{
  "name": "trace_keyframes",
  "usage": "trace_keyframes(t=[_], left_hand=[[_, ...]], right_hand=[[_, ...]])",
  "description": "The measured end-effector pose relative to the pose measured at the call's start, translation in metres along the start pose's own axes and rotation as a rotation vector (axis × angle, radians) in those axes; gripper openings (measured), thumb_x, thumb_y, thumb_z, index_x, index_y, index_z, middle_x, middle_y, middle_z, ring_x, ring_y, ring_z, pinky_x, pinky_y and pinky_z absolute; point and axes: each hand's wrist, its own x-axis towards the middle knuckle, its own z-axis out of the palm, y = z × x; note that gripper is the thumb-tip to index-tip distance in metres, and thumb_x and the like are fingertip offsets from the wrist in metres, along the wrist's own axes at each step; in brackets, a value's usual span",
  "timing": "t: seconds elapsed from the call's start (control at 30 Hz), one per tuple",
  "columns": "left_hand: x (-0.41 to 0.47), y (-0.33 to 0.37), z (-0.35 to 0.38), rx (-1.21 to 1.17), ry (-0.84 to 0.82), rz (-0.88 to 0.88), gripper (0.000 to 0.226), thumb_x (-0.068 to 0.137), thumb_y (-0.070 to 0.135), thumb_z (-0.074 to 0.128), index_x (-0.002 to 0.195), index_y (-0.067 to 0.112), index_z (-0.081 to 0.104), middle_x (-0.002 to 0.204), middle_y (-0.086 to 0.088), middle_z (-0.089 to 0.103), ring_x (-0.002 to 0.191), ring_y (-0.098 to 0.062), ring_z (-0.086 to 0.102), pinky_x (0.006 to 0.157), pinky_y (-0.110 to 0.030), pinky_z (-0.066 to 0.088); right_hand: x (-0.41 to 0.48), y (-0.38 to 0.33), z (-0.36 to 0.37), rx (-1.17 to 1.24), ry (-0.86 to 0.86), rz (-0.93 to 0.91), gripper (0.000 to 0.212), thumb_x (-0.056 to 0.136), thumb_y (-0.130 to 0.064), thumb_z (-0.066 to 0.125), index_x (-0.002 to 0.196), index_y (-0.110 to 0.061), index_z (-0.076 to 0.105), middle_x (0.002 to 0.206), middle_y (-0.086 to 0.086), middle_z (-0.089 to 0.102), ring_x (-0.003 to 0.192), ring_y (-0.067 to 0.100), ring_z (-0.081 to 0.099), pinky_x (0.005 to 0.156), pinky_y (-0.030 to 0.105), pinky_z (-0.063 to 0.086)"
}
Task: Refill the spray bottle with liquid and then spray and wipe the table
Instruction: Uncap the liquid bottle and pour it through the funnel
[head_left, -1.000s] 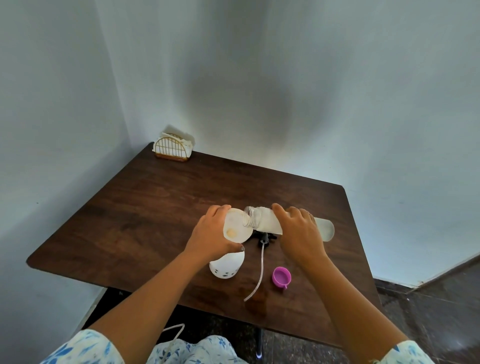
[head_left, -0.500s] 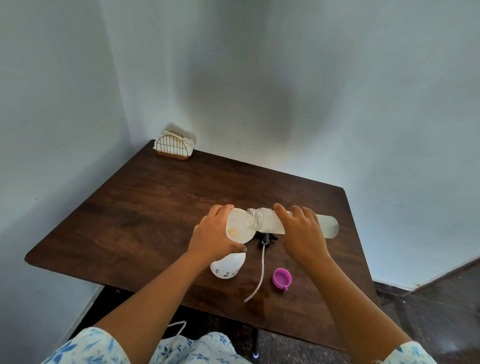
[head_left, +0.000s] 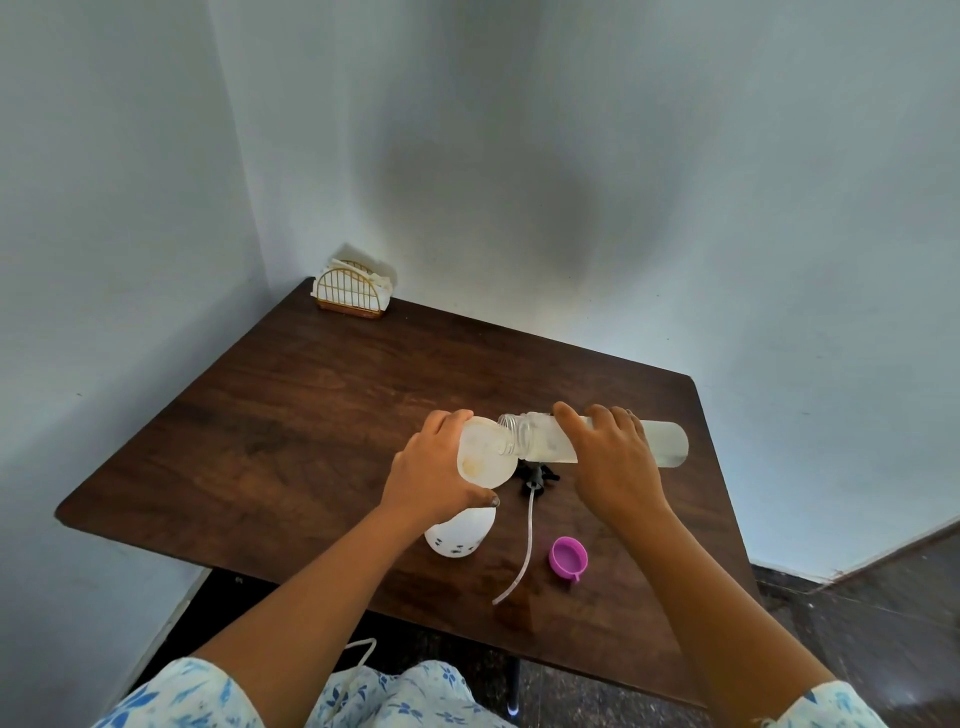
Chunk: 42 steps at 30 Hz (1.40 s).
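Observation:
My left hand (head_left: 431, 475) grips a white funnel (head_left: 485, 454) set in the top of the white spray bottle (head_left: 460, 535), which stands on the dark wooden table (head_left: 311, 415). My right hand (head_left: 615, 462) holds a frosted clear bottle (head_left: 667, 444) tipped on its side, its threaded open neck (head_left: 514, 436) resting over the funnel's mouth. The black spray head (head_left: 537, 478) with its long clear tube (head_left: 522, 551) lies on the table between my hands. A purple cap (head_left: 568, 557) lies to the right of the tube.
A gold wire napkin holder (head_left: 353, 291) with white napkins stands at the table's far left corner, against the walls. The table's front edge (head_left: 322, 597) is close to my lap. Dark floor (head_left: 883, 597) shows to the right.
The tipped bottle's neck has moved a little further over the funnel. Both hands keep their grips and stay nearly in place.

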Motion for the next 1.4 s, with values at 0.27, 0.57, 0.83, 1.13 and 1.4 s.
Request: trace_keyframes(t=[0.27, 0.57, 0.83, 1.13, 1.4], left_hand=[[-0.0009, 0.0004, -0.0002, -0.039, 0.005, 0.007, 0.100, 0.056, 0.046, 0.084, 0.136, 0.026, 0.029, 0.139, 0.002, 0.034, 0.120, -0.020, 0.043, 0.095, -0.041, 0.048], [-0.0011, 0.0011, 0.0003, -0.058, 0.008, 0.013, 0.101, 0.056, 0.043, 0.085, 0.137, 0.025, 0.028, 0.139, 0.002, 0.033, 0.121, -0.020, 0.043, 0.096, -0.037, 0.047], [-0.0009, -0.0008, 0.0013, -0.043, 0.014, 0.013, 0.101, 0.056, 0.045, 0.084, 0.137, 0.026, 0.028, 0.139, 0.002, 0.033, 0.121, -0.020, 0.043, 0.096, -0.036, 0.047], [-0.0014, 0.0013, 0.0004, -0.053, 0.011, 0.008, 0.100, 0.057, 0.043, 0.084, 0.137, 0.025, 0.027, 0.140, 0.002, 0.032, 0.122, -0.020, 0.042, 0.096, -0.036, 0.046], [-0.0021, 0.0019, -0.0012, -0.056, 0.004, 0.013, 0.100, 0.058, 0.043, 0.084, 0.138, 0.024, 0.027, 0.140, 0.001, 0.032, 0.122, -0.020, 0.041, 0.097, -0.036, 0.046]], right_hand=[[-0.0006, 0.0026, -0.0005, 0.003, -0.023, 0.016, 0.070, 0.072, -0.012, 0.077, 0.132, -0.024, 0.044, 0.122, 0.014, 0.059, 0.116, 0.034, 0.051, 0.104, 0.049, 0.037], [-0.0025, 0.0033, -0.0009, 0.012, -0.008, 0.011, 0.069, 0.068, -0.009, 0.079, 0.128, -0.021, 0.049, 0.117, 0.016, 0.062, 0.111, 0.036, 0.054, 0.100, 0.052, 0.040], [-0.0019, 0.0034, -0.0038, 0.006, -0.006, 0.017, 0.068, 0.065, -0.008, 0.081, 0.126, -0.021, 0.051, 0.115, 0.016, 0.062, 0.109, 0.037, 0.055, 0.099, 0.053, 0.040], [-0.0003, 0.0046, -0.0046, 0.003, -0.010, 0.018, 0.068, 0.068, -0.009, 0.079, 0.127, -0.021, 0.049, 0.116, 0.016, 0.062, 0.110, 0.036, 0.054, 0.100, 0.053, 0.039], [0.0013, 0.0029, -0.0050, 0.009, -0.022, 0.015, 0.068, 0.070, -0.010, 0.077, 0.129, -0.022, 0.047, 0.118, 0.015, 0.060, 0.113, 0.036, 0.052, 0.102, 0.051, 0.038]])
